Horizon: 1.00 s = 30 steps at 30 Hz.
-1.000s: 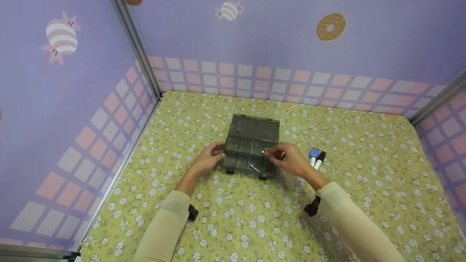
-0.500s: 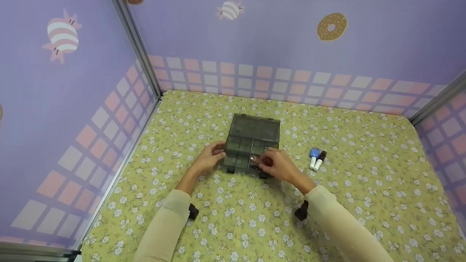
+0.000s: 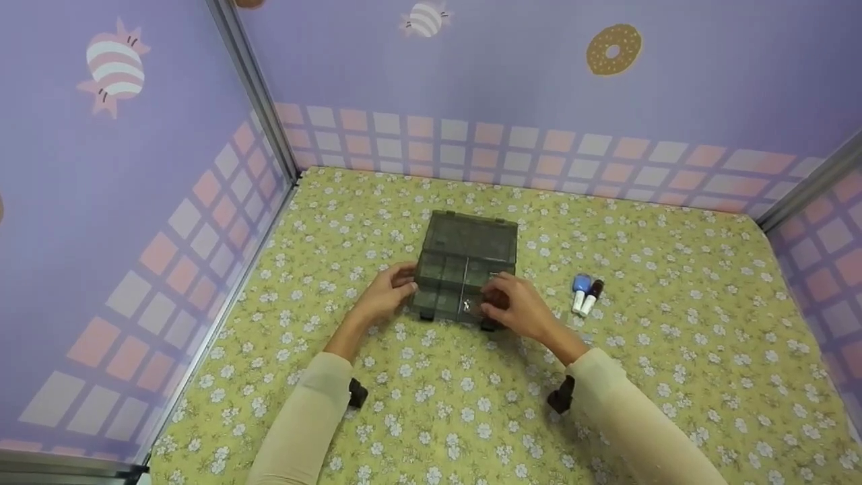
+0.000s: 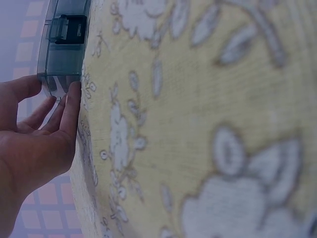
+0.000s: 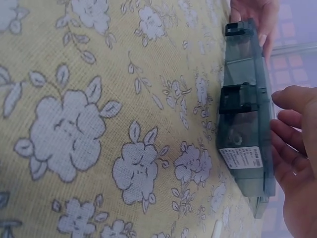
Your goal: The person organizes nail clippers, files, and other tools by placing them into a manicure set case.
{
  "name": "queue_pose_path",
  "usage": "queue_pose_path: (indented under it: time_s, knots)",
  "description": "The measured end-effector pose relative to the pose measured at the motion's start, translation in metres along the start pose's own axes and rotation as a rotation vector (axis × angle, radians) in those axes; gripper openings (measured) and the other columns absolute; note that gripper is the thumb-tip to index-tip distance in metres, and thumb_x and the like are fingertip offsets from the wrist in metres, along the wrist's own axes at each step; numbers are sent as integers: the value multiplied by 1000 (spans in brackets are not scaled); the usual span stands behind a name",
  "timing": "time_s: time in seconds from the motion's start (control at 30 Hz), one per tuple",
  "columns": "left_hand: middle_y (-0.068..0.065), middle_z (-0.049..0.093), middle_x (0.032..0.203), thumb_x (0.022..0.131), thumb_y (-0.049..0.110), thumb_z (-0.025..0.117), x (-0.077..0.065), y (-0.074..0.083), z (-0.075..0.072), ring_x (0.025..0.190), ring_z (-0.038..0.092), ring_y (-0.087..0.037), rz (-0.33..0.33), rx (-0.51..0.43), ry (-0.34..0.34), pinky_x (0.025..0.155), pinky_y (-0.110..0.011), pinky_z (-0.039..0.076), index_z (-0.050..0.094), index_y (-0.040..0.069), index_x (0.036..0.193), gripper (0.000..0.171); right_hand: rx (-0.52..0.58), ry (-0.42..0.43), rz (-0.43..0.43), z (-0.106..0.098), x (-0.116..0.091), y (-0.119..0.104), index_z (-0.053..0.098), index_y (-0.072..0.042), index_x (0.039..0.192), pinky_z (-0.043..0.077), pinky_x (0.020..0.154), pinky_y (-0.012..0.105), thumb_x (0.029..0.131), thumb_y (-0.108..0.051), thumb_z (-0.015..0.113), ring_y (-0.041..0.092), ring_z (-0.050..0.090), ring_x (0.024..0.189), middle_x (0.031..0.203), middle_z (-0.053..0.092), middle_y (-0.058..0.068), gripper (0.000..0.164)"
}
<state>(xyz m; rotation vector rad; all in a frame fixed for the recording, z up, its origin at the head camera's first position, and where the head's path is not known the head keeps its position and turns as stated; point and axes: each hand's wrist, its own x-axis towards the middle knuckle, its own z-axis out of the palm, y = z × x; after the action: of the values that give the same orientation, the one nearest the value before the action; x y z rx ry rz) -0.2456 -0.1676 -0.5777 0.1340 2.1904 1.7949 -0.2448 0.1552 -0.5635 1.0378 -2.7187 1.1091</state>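
Note:
A translucent dark-grey compartment box (image 3: 441,300) lies on the flowered cloth, its lid (image 3: 475,236) folded back away from me. My left hand (image 3: 385,293) grips its left side; in the left wrist view the thumb and fingertips sit against the box corner. My right hand (image 3: 518,306) is over the front right compartment with loosely curled fingers, and nothing shows between them. A small shiny metal piece (image 3: 467,305) lies in that compartment, partly hidden by the right fingers. Latches (image 5: 237,97) and a white label (image 5: 242,157) show on the box's front.
Right of the box, two nail-polish-like bottles lie side by side, one with a blue part (image 3: 582,283) and one with a dark brown part (image 3: 595,289). A small clear item (image 3: 587,337), too faint to identify, is nearer me. Patterned walls (image 3: 444,81) enclose the table.
My right hand moved left and down over the box with a small metal piece, then let go of it in the front right compartment. The left hand and box stayed put.

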Motion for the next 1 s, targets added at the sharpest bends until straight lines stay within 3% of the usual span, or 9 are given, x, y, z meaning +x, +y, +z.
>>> queue_pose_path:
  time_s: [0.3, 0.6, 0.7, 0.83, 1.0]
  knots:
    - [-16, 49, 158, 111, 11, 57, 1, 2, -1, 143, 50, -31, 3, 4, -3, 112, -49, 46, 41, 7, 162, 54, 43, 37, 70, -31, -17, 5, 75, -1, 116, 60, 83, 49, 98, -12, 78, 29, 70, 96, 110, 69, 10, 22]
    - [-17, 49, 157, 111, 10, 58, 2, 1, 0, 145, 48, -32, -2, 7, -1, 115, -49, 44, 41, 7, 162, 54, 28, 131, 152, -73, -49, 39, 75, -4, 116, 60, 86, 52, 98, -13, 79, 30, 70, 98, 110, 71, 13, 21]
    - [-17, 50, 157, 110, 10, 58, 2, 1, -1, 143, 50, -31, -7, 5, 4, 113, -48, 45, 41, 8, 162, 55, 41, 169, 198, -86, -60, 51, 75, -3, 116, 60, 83, 44, 99, -13, 78, 28, 70, 95, 107, 72, 13, 20]
    - [-17, 52, 155, 110, 9, 58, 2, 1, 0, 141, 52, -31, -11, -11, 5, 112, -48, 47, 42, 7, 162, 54, 83, 220, 280, -101, -72, 64, 74, -1, 117, 57, 77, 24, 100, -14, 76, 26, 70, 93, 107, 73, 14, 21]
    - [-18, 51, 155, 110, 9, 58, 3, 0, 1, 141, 52, -31, -6, -13, 3, 111, -49, 47, 42, 6, 161, 54, 101, 267, 374, -111, -85, 78, 71, 4, 121, 50, 82, 13, 103, -18, 74, 28, 65, 103, 113, 71, 18, 29]
